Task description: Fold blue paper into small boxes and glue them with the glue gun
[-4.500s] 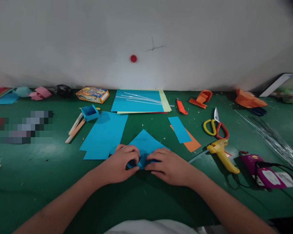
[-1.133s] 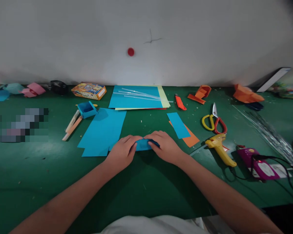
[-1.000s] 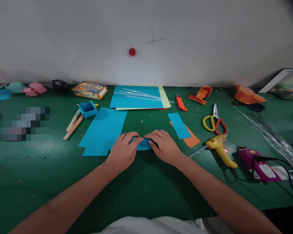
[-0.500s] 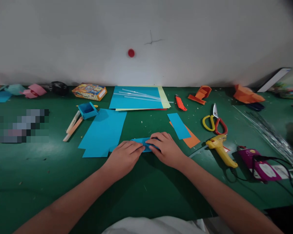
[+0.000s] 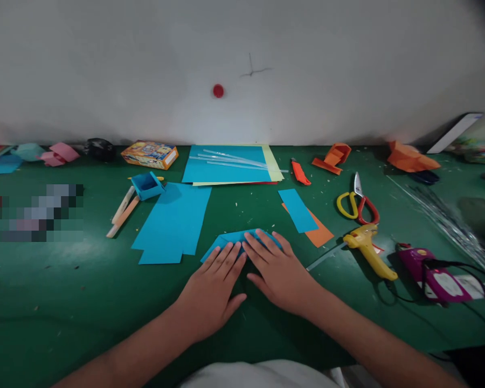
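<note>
While the folded blue paper is lying on the bench before the person, the left hand and right hand are resting on it, fingers extended, slightly spread and gripping nothing, seemingly pressing its layers flat.

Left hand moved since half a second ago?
Yes: the left hand has shifted back toward the person's body, judged against the flat blue sheets beside it.
</note>
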Demonstrator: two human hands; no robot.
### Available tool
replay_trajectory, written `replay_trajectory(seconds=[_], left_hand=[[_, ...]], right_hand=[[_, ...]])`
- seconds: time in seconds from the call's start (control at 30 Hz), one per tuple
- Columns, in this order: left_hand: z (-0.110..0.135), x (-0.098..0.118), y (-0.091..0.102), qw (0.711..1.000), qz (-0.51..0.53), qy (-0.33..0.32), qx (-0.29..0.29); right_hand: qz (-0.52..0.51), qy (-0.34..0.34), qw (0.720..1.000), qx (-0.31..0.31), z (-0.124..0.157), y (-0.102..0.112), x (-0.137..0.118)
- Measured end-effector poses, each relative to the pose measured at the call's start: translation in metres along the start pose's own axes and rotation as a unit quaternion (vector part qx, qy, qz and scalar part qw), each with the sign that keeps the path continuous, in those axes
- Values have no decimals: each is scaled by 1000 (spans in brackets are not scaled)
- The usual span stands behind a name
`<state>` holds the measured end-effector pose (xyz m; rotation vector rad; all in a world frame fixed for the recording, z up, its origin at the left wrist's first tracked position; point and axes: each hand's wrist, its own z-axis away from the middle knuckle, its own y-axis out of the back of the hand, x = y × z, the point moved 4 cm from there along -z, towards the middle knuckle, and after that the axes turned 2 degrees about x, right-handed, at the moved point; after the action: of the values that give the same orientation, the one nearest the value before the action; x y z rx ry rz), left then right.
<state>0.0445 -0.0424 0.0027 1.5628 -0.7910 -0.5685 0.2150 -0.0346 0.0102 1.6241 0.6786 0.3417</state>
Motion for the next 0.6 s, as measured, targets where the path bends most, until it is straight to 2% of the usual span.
replay_trajectory(seconds=[0.17,0.33,0.43,0.5,0.6], left_hand=[[1,-8,6,999,7,-27,-28],[-3,-18,21,999,12,-30,-9],[-17,-31,32,1000,22,7,-7],[-29,-42,34,999,18,45,-18],[-48,-56,34,995,8,95,2]], right_hand=[[-8,-23,1000,-18,17,-1,-4],[3,-21,1000,-18,29,2,4],[16,-25,999,-15,30,6,4],[24,-30,999,-12,26,11,4],[34,-38,999,-13,14,21,6]])
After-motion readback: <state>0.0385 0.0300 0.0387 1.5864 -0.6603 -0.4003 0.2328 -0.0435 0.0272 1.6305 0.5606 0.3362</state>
